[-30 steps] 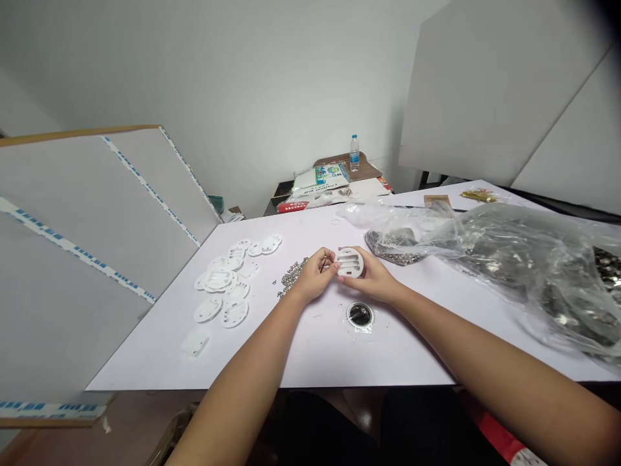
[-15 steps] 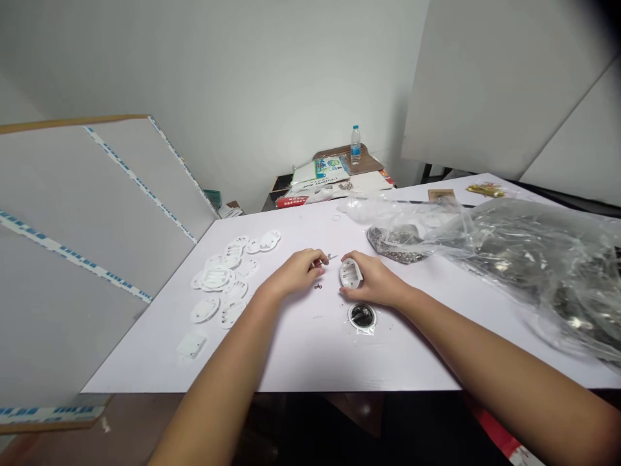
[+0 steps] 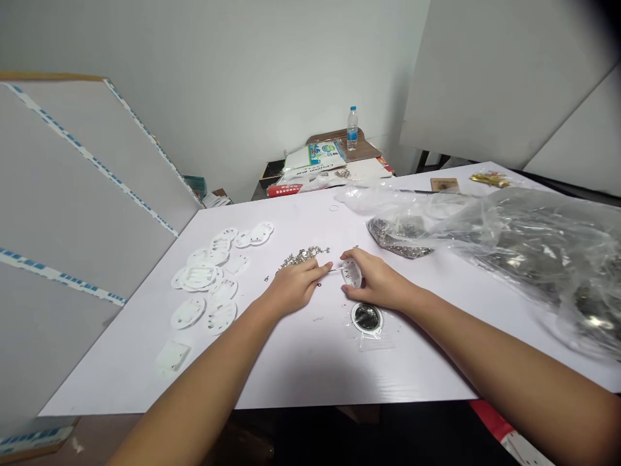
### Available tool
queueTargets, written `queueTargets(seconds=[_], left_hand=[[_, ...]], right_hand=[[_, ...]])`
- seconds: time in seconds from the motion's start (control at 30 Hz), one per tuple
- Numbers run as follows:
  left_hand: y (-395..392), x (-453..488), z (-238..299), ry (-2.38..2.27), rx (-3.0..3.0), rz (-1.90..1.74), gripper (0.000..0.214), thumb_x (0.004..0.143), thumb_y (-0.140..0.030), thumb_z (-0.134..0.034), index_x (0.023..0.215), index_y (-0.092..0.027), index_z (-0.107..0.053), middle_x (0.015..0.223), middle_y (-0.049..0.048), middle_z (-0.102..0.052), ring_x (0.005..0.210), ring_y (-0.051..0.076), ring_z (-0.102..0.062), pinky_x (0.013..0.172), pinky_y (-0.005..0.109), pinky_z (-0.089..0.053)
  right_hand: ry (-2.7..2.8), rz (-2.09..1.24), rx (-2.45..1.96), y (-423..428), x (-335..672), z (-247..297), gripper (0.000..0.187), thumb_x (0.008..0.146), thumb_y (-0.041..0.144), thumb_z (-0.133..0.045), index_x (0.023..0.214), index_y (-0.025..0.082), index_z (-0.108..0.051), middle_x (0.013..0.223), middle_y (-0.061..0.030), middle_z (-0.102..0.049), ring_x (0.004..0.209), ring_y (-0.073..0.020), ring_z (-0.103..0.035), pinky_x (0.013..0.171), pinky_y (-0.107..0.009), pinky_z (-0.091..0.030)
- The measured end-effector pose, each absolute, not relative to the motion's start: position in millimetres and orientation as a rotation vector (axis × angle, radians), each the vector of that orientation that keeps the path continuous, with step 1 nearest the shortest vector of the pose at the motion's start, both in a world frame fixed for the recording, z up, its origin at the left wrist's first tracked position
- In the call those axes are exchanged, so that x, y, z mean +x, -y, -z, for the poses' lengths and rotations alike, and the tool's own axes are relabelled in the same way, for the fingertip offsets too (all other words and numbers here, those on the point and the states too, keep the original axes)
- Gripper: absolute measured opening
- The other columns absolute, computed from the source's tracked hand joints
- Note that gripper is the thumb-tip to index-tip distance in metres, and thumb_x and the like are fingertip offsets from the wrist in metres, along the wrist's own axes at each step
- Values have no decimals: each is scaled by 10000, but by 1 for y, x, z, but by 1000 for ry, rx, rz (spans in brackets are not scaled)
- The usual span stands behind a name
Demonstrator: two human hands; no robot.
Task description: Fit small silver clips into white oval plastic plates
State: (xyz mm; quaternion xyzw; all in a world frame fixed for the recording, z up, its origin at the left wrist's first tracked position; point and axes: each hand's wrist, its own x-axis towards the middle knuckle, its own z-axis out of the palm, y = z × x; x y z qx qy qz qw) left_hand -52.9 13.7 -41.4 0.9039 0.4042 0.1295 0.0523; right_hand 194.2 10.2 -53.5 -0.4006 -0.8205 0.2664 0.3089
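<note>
White disc [image 3: 352,274] clamped in right fingers [image 3: 355,294]; left fingers [image 3: 320,269] pinch thin rod [image 3: 336,270] (partly hidden).

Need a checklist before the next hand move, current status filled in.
1. White part held by right hand: ok.
2. Thin item held in left hand: ok.
3. Item's tip seated in part: cannot tell, too small.
4. Metal pieces all in one pile: not ok, a stray lies to its left.
5. Black disc uncovered by hands: ok.
6. Bag sealed: cannot tell.
</note>
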Motion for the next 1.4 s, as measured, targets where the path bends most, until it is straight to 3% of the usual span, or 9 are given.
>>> queueTargets(seconds=[0.13,0.37,0.57,1.4], left_hand=[[-14,-52,41,-1246,2765,-431,455,933,-188,-393,1305,-363,-587,912,20,-636,742,109,-552,646,225,-406],[-14,-51,46,-1241,2780,-445,429,956,-229,-376,1282,-393,-602,908,12,-648,704,102,-531,595,224,-354],[-12,-50,45,-1260,2771,-456,418,959,-248,-376,1272,-389,-613,867,16,-634,672,96,-509,587,227,-346],[-8,-48,42,-1252,2725,-516,456,890,-180,-419,1241,-371,-639,829,20,-606,620,102,-445,537,236,-303]], right_hand=[[2163,-672,-1071,-12,190,58,523,737,234,-645,1227,201,-466,1097,-100,-616,836,-224,-593,733,-351,-468],[2179,-680,-1094,-12,188,61,519,757,258,-639,1235,206,-445,1093,-91,-615,794,-206,-589,705,-338,-469],[2166,-647,-1039,-13,186,65,512,744,221,-634,1224,218,-457,1146,-91,-604,926,-239,-602,777,-356,-476],[2177,-625,-1030,-14,183,67,472,737,187,-616,1169,230,-430,1088,-71,-563,853,-212,-575,739,-342,-477]])
